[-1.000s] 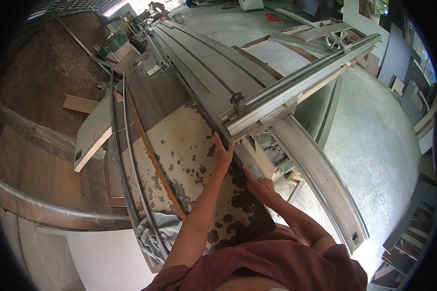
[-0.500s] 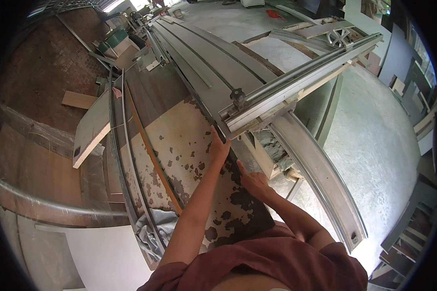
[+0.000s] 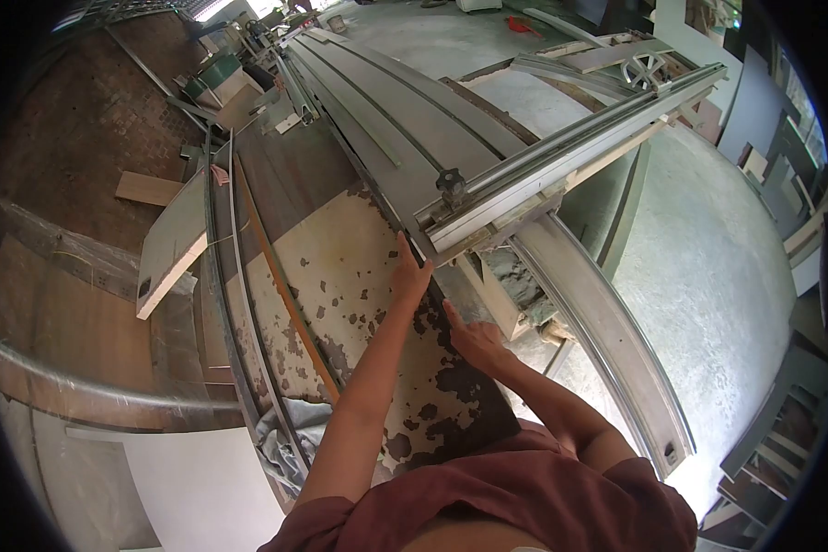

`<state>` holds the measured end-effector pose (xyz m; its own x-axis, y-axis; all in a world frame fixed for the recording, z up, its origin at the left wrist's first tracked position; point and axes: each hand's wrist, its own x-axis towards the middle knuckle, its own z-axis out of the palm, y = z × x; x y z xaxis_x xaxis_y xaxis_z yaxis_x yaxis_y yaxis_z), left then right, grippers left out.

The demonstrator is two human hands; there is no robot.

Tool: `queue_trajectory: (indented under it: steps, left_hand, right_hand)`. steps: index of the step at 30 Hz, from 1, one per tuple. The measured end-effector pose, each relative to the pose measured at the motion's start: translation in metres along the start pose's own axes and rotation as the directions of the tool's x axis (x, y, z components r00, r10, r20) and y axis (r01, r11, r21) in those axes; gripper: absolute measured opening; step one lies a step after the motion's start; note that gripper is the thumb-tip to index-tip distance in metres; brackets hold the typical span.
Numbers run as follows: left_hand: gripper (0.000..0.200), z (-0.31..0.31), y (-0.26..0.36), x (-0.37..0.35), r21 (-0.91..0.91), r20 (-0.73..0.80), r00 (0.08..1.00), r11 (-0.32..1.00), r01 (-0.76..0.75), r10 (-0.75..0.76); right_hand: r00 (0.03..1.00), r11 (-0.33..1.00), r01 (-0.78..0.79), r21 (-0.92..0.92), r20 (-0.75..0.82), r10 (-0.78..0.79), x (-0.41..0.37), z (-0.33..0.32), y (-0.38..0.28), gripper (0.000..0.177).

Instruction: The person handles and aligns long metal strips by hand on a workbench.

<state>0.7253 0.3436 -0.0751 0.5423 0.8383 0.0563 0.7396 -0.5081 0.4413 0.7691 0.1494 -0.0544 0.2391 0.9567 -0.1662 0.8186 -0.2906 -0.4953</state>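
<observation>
A long dark strip runs along the right edge of a worn cream saw table whose paint is flaking. My left hand is closed at this strip, index finger stretched forward along it and thumb toward its right side. Nearer my body, my right hand is closed at the same strip, its index finger pointing forward along it and its other fingers curled out of sight. Just ahead of my hands lies the end of a metal fence rail with a black knob.
A long grooved sliding table stretches away ahead. On the right a metal arm juts out over the concrete floor. An orange-brown strip and a grey cloth lie on the left. Boards lean at the far right.
Both my hands have shifted slightly forward along the table edge. The fence rail and the table stay where they were.
</observation>
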Motion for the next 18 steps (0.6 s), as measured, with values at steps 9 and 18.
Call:
queue_trajectory:
  steps: [9,18]
  left_hand:
    - [0.082,0.0,-0.001,0.004,0.015,0.012,1.0,1.0,0.009,-0.009]
    - [0.083,0.001,-0.006,0.011,0.07,0.005,1.0,0.997,0.012,-0.013]
  right_hand:
    - [0.997,0.997,0.061,-0.043,-0.052,-0.063,0.01,0.015,0.01,0.061]
    - [0.998,0.999,0.052,-0.015,-0.029,-0.052,0.016,0.01,0.006,0.061]
